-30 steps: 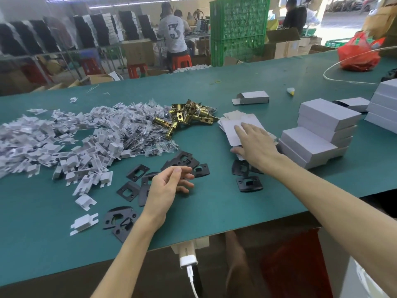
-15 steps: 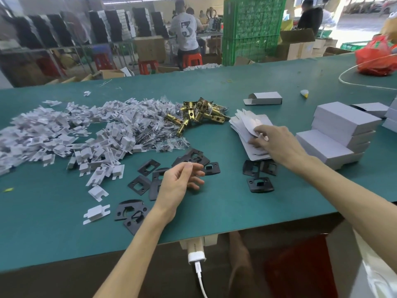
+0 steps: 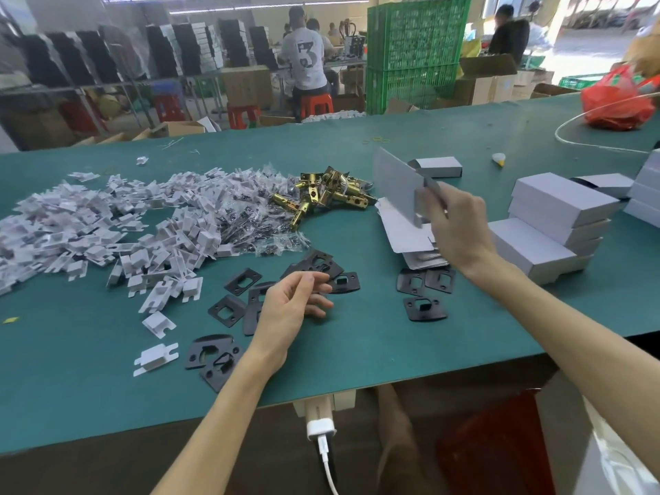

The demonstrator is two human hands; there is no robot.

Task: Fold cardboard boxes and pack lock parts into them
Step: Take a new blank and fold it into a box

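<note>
My right hand [image 3: 455, 230] grips a flat unfolded grey box blank [image 3: 396, 182], raised on edge above the stack of flat blanks [image 3: 403, 234]. My left hand [image 3: 291, 309] hovers with loosely curled fingers over scattered black strike plates [image 3: 235, 282] and holds nothing I can see. Brass latch bolts [image 3: 323, 194] lie in a pile beyond the plates. More black plates [image 3: 425, 292] sit below the blank stack. Folded grey boxes [image 3: 557, 223] are stacked to the right.
A big heap of white cardboard inserts and small screw bags [image 3: 118, 226] covers the left of the green table [image 3: 357, 351]. One closed small box [image 3: 437, 167] lies farther back. A red bag [image 3: 616, 103] and a white cable sit far right. A charger hangs at the front edge.
My right hand went from pressing on the stack of blanks to pinching the top one and lifting it upright. My left hand stayed in place.
</note>
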